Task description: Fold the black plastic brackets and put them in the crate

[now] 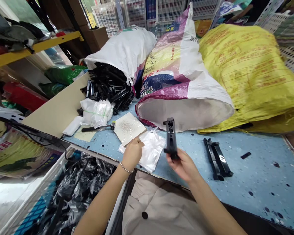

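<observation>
My right hand [183, 164] grips the lower end of a black plastic part [171, 140] and holds it upright above the table. My left hand [133, 151] is closed, its fingers curled at the edge of a stack of clear plastic bags [153, 148]; what is in them, if anything, is hidden. Just beyond that hand lies a pale square board [128, 128] with a speckled, worn middle. A small hammer [98, 128] with a black handle rests to the board's left. Over on the right, two more black plastic parts [217, 160] lie side by side.
A white sack [127, 49] spills a heap of black parts [110, 86] at the back left. Behind the board stand an open printed sack [186, 111] and a yellow sack [247, 75]. Below the table's left edge, a crate holds black parts in clear bags [75, 182].
</observation>
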